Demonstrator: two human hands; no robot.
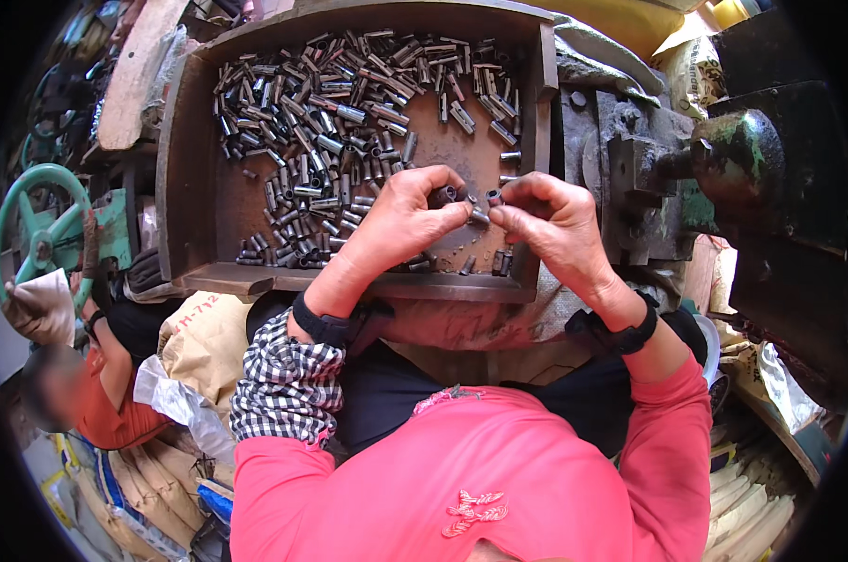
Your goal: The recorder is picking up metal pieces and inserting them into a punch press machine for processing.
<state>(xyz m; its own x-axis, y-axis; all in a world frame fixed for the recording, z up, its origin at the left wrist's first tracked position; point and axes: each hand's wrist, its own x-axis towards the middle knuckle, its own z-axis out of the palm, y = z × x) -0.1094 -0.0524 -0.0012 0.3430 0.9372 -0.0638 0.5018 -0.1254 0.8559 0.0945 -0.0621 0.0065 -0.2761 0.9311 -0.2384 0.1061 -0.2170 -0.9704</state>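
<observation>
Over the wooden tray (186, 178), at near right, I see the left hand (410, 211) clasping a dark tube (442, 197), the right hand (557, 220) pinching a short socket (494, 198).

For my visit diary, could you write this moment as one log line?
left hand: holding a dark metal piece | right hand: holding another metal piece | wooden tray: many loose metal parts

red print (206, 315), letters w/ digits, on tan sack (202, 354) at l.; dark lettering (693, 73) on beige bag (700, 94), upper r.
</observation>
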